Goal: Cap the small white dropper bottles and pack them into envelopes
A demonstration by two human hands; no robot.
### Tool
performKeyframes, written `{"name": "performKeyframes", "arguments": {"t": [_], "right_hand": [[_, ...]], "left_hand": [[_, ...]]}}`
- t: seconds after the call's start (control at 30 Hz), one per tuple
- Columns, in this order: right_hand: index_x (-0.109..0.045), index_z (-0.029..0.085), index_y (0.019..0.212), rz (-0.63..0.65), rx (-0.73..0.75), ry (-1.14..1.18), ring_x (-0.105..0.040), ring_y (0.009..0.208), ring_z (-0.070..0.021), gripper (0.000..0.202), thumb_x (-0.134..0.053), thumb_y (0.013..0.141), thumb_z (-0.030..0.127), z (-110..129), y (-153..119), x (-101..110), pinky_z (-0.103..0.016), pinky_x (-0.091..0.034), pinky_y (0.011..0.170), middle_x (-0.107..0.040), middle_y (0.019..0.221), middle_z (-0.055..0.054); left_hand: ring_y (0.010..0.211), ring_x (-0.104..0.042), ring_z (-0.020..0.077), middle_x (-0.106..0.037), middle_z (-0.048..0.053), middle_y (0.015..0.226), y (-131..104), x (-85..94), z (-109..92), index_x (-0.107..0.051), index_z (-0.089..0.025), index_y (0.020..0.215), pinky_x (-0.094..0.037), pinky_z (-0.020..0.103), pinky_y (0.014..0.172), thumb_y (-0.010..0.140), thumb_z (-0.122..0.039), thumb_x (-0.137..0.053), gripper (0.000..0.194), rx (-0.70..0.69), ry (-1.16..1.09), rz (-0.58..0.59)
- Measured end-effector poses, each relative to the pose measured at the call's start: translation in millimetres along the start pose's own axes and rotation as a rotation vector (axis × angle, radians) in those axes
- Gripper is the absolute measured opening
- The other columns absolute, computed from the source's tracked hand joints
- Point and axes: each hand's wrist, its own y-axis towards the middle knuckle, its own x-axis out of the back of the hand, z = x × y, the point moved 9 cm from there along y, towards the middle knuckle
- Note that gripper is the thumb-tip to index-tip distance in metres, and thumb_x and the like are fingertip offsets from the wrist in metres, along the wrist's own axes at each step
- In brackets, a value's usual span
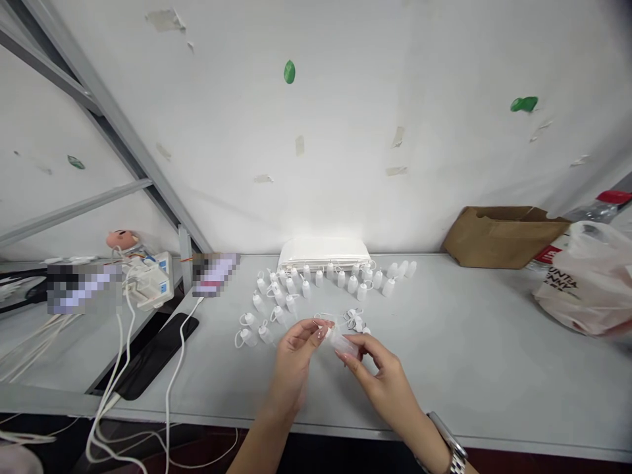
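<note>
Between my two hands, just above the grey table, lies a translucent white squeeze bottle (342, 343), tilted with its top toward the left. My right hand (378, 368) is closed around the bottle's body, thumb and fingers on opposite sides. At the neck end, my left hand (296, 352) pinches the white cap (328, 331), with a thin loop strap (323, 316) rising beside it. Fingertips partly hide the cap. Several loose white caps with straps (354, 320) lie just beyond my right hand. Many similar small bottles (306, 288) stand behind, most of them capped.
A white flat stack (324, 253) rests against the wall. On the right are a brown paper bag (503, 237) and a white plastic bag (585, 280). A black phone (157, 355) and white cables (180, 349) lie left, near a blurred-screen device (216, 274) and a metal frame (185, 250).
</note>
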Motion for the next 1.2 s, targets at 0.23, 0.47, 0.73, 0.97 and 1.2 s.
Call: {"name": "performKeyframes", "arguments": {"t": [0.23,0.47,0.73,0.97,1.2], "right_hand": [[-0.067,0.019,0.080,0.031,-0.208,0.280,-0.052,0.060,-0.0150,0.023,-0.066,0.074,0.041,-9,1,-6,-0.027,-0.045,0.059,-0.059,0.063,0.000],[-0.068,0.012,0.072,0.357,-0.543,0.867,-0.032,0.042,-0.0056,0.030,-0.064,0.078,0.041,-16,-7,-42,-0.023,-0.031,0.048,-0.044,0.047,0.005],[-0.067,0.018,0.082,0.101,-0.261,0.384,-0.050,0.065,-0.0151,0.023,-0.066,0.076,0.040,-17,-2,-16,-0.028,-0.039,0.065,-0.057,0.067,-0.001],[-0.064,0.017,0.078,0.089,-0.278,0.370,-0.045,0.058,-0.0134,0.029,-0.061,0.079,0.045,-14,-3,-18,-0.027,-0.036,0.060,-0.052,0.059,0.001],[-0.057,0.014,0.063,0.294,-0.580,0.820,-0.028,0.039,-0.0060,0.048,-0.051,0.081,0.058,-19,-3,-46,-0.024,-0.027,0.046,-0.039,0.039,0.007]], "left_hand": [[0.089,-0.062,0.0186,-0.073,0.003,0.084,-2,3.1,-4,-0.070,-0.020,0.076,-0.044,0.030,0.083,0.069,-0.031,-0.071,0.012,-0.067,0.015,-0.015],[0.086,-0.063,0.0194,-0.073,0.004,0.082,-3,3.9,-7,-0.071,-0.020,0.073,-0.045,0.030,0.081,0.066,-0.030,-0.074,0.013,-0.112,-0.018,0.003],[0.088,-0.063,0.0192,-0.073,0.003,0.080,-2,9.5,0,-0.070,-0.020,0.073,-0.044,0.031,0.084,0.064,-0.032,-0.076,0.016,-0.065,-0.016,-0.083],[0.089,-0.063,0.0193,-0.073,0.003,0.081,-5,10.0,-1,-0.070,-0.020,0.073,-0.044,0.031,0.083,0.066,-0.033,-0.074,0.016,-0.082,-0.019,-0.113],[0.086,-0.063,0.0169,-0.073,0.001,0.081,-5,4.2,-13,-0.070,-0.022,0.073,-0.046,0.028,0.081,0.067,-0.027,-0.073,0.008,-0.182,0.036,-0.020]]}}
